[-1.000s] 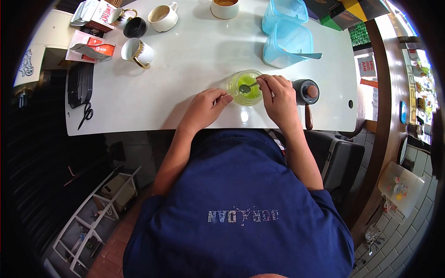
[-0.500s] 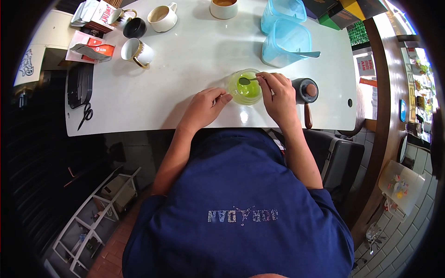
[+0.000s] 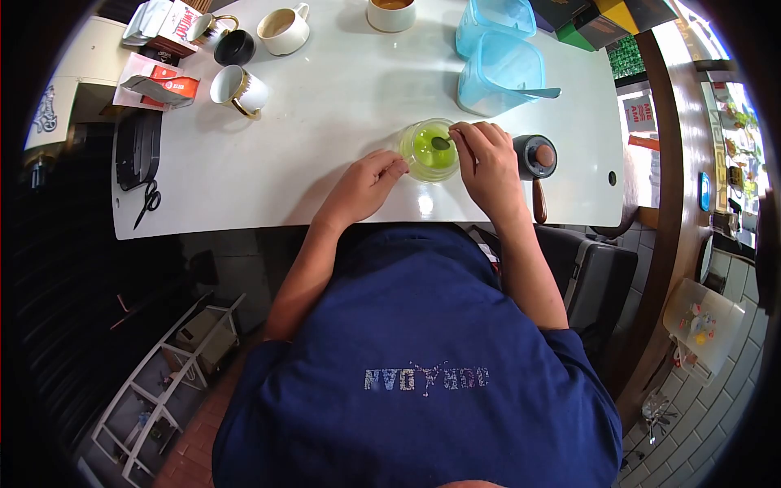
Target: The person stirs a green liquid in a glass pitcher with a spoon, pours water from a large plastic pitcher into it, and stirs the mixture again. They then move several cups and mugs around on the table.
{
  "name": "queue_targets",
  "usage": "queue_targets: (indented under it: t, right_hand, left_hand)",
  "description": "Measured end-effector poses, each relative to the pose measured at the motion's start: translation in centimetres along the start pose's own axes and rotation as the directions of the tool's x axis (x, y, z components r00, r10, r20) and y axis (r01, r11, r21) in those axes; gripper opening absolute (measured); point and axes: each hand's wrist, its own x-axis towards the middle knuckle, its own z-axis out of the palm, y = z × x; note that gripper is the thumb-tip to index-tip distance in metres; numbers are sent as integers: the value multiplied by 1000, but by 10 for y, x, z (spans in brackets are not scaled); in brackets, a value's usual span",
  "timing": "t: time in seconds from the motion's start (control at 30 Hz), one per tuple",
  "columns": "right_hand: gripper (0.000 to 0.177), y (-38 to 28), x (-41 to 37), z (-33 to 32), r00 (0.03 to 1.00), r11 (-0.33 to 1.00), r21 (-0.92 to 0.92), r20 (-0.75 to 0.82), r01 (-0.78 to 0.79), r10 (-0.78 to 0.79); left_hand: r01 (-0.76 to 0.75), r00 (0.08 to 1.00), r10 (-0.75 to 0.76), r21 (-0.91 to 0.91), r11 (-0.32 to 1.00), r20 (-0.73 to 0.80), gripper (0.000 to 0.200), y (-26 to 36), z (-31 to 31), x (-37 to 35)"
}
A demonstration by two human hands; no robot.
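Note:
A clear glass cup holding bright green liquid stands on the white table close to its front edge. My right hand is closed on a spoon, pinching its handle over the cup's right rim. The spoon's dark bowl is over the green liquid, inside the rim. On the other side, my left hand pinches the cup's left edge between thumb and fingers. Just right of my right hand sits a dark round pot with a brown knob and a wooden handle pointing toward me.
Two light-blue plastic containers stand behind the cup, a spoon lying across the nearer one. Mugs and a black bowl are at the back left, beside packets. Scissors lie at the left edge.
The spoon's bowl has shifted slightly right within the cup, toward my right fingers. Both hands stay in nearly the same places.

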Motion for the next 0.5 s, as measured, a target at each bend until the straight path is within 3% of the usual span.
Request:
queue_targets:
  t: [0.07,0.13,0.23,0.5]
  right_hand:
    - [9,0,0,4,1000,1000,27,-10,2,-2]
    - [9,0,-1,6,1000,998,55,-19,5,-4]
    - [9,-2,-2,6,1000,997,78,21,-14,13]
    - [10,-2,2,-8,996,1000,16,94,-3,1]
  left_hand:
    - [26,1000,-25,-30,999,18,31,0,1,0]
    - [185,973,-155,-181,966,172,33,0,-1,2]
    - [222,954,-198,-84,971,227,35,-3,1,5]
    - [149,982,-123,-191,970,141,33,-10,9,0]
